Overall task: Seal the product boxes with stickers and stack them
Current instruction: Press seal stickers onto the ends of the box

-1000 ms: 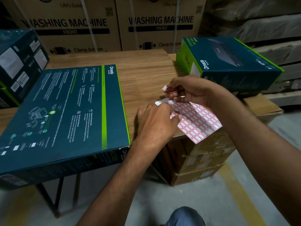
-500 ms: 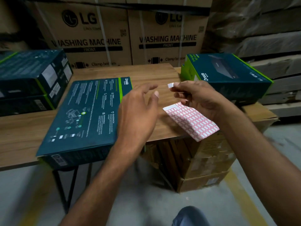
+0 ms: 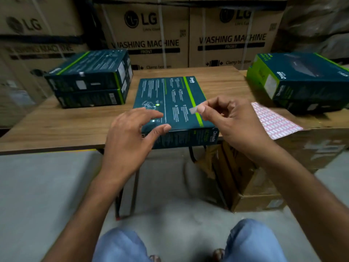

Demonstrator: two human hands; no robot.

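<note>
Two stacked boxes (image 3: 85, 82) L, sticker sheet (image 3: 273, 121) R; LG cartons (image 3: 151, 35) behind.

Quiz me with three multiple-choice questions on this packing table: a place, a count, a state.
1. The sticker sheet lies: A) on a chair B) right of the right hand C) in a drawer.
2. Boxes in the left stack: A) two B) one C) four.
3. The right hand: A) lies flat B) grips a pen C) pinches a sticker.
Answers: B, it shows beyond that hand's wrist; A, one dark box sits on another; C, thumb and fingertip hold it.
</note>
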